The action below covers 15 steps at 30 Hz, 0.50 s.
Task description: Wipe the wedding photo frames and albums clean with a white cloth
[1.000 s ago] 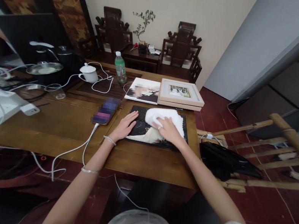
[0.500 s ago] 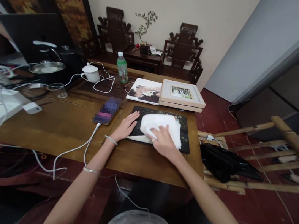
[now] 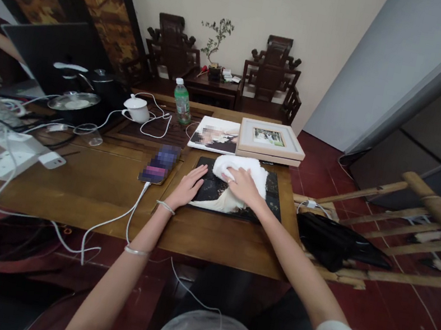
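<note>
A dark picture panel (image 3: 272, 205) with a pale printed figure along its lower part lies flat near the table's front edge. Bunched on its upper part is a white towel (image 3: 259, 174). My right hand (image 3: 242, 186) grips the towel and presses it onto the panel, fingers partly sunk in the cloth. At the panel's left edge rests my left hand (image 3: 189, 185), its fingers stretched out and holding nothing. Just left of that hand a phone (image 3: 158, 164) lies on the table with a white cable plugged in.
Behind the panel lie a light-framed picture (image 3: 271, 141) and a white-edged photo panel (image 3: 214, 134). A green bottle (image 3: 182, 102), a lidded white cup (image 3: 137, 109) and a power strip (image 3: 8, 156) with trailing cables stand leftward. A bamboo chair (image 3: 370, 186) is at right.
My right hand has slid the towel away from me across the panel, uncovering more of the pale figure. My left hand stays at the panel's left edge.
</note>
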### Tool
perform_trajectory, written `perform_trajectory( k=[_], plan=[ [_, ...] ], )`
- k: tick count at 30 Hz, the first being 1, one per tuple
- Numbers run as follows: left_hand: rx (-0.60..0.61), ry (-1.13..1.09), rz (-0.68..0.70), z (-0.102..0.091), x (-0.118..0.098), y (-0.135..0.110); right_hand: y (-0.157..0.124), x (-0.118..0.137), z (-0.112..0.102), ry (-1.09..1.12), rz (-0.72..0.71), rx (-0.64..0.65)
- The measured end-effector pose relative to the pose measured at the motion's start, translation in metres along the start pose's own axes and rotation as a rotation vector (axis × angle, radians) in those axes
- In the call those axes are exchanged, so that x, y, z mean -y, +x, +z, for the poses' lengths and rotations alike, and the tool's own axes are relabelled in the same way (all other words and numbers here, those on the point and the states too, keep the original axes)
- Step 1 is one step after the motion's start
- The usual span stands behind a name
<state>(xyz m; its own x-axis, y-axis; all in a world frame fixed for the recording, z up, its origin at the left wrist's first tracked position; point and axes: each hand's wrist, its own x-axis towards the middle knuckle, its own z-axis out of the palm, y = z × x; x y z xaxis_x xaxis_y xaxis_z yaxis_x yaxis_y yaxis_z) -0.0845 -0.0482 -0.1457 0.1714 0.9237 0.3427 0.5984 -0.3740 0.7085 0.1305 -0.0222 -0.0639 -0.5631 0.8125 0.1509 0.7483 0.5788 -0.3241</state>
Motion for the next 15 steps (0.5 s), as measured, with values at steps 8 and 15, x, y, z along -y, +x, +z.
perform_trajectory(
  k=[8, 15],
  plan=[
    [-0.185, -0.194, 0.06, -0.009, -0.029, -0.006, -0.009, 0.038, 0.021, -0.012, -0.197, 0.039],
    [-0.168, -0.103, 0.097, -0.007, -0.025, -0.008, -0.083, 0.04, 0.007, 0.144, -0.415, 0.129]
  ],
)
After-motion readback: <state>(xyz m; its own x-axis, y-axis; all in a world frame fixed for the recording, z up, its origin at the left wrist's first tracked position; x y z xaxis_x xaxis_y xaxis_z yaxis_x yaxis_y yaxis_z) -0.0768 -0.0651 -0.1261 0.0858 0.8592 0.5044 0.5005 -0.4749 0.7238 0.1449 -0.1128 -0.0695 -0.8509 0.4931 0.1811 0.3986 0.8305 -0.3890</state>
